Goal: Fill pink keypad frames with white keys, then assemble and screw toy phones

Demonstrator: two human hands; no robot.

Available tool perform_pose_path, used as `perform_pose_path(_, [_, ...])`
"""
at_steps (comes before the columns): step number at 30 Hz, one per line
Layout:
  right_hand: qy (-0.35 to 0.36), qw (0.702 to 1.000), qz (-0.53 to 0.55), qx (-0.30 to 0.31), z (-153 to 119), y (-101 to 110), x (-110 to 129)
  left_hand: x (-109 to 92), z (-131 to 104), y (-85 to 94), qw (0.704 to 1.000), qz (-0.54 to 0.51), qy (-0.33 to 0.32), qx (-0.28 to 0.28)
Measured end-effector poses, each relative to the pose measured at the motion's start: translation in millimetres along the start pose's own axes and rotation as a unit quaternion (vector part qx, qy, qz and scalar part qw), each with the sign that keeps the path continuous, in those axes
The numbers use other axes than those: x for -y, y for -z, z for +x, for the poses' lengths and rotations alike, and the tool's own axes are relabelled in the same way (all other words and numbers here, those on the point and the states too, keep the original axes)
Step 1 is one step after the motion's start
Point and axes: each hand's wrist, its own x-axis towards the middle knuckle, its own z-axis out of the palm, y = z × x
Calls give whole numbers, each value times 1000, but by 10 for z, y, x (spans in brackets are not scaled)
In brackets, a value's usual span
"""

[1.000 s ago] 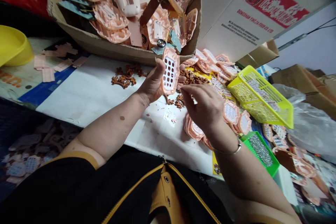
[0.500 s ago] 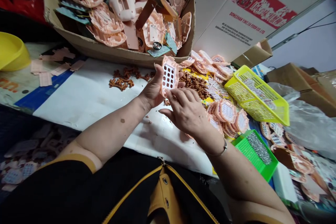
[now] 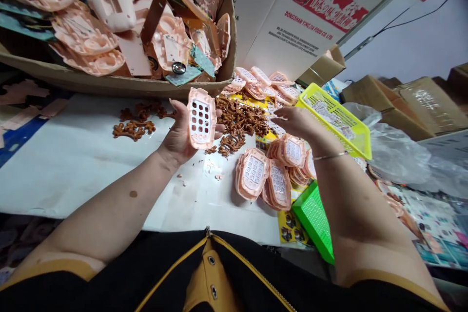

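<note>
A pale pink plastic shell (image 3: 202, 119) with rows of keypad holes stands tilted up in my left hand (image 3: 177, 134). My left thumb presses one edge, while the fingers support it from behind. Over to the right, my right hand (image 3: 295, 120) reaches above white keypad pieces (image 3: 278, 129) beside the yellow basket, fingers stretched out and slightly bent. Nothing shows in its fingers. Below it are stacked pink shells (image 3: 252, 175) with white keypads set in them. Small brown bone-shaped plastic parts (image 3: 241, 117) are heaped between my hands.
A cardboard box (image 3: 146, 85) full of pink shells and circuit boards stands at the back left. A yellow basket (image 3: 360, 129) holds white keypad pieces. Nearer me is a green tray (image 3: 314, 219), partly hidden by my right forearm. More pink shells (image 3: 261, 78) lie by the white carton (image 3: 270, 29).
My right hand has left the shell and moved right, towards the white keypad pieces. My left hand still holds the shell. The view has shifted to the right.
</note>
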Motion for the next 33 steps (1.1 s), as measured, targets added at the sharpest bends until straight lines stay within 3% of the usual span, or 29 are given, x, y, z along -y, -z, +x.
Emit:
perform_pose_path(3, [-26, 993, -59, 95, 344, -163, -303, -15, 15, 23, 1000, 9, 7, -4])
perform_pose_path(8, [-42, 990, -56, 125, 652, -402, -327, -27, 55, 65, 999, 20, -1, -28])
perform_pose_path(13, [-80, 994, 16, 68, 670, -267, -434, -32, 58, 54, 999, 23, 0, -39])
perform_pose_path(17, [-108, 984, 142, -17, 421, -94, -532, -27, 37, 29, 999, 11, -2, -35])
perform_pose_path(19, [-113, 946, 297, -64, 254, -57, -504, -25, 27, 22, 1000, 10, 0, -30])
perform_pose_path(21, [-106, 876, 462, -90, 102, -46, -417, -17, 21, 20, 1000, 11, 2, -18])
perform_pose_path(22, [-100, 844, 520, -91, 38, -43, -356, -9, 20, 21, 1000, 11, 3, -12])
perform_pose_path(24, [-85, 809, 576, -82, -67, -36, -207, 15, 21, 29, 1000, 5, 2, -1])
perform_pose_path(28, [-47, 773, 628, -71, -204, -2, 126, 67, 25, 47, 1000, -12, 0, 11])
perform_pose_path(33, [3, 757, 651, -46, -281, 26, 460, 75, 12, 45, 998, -49, 18, 33])
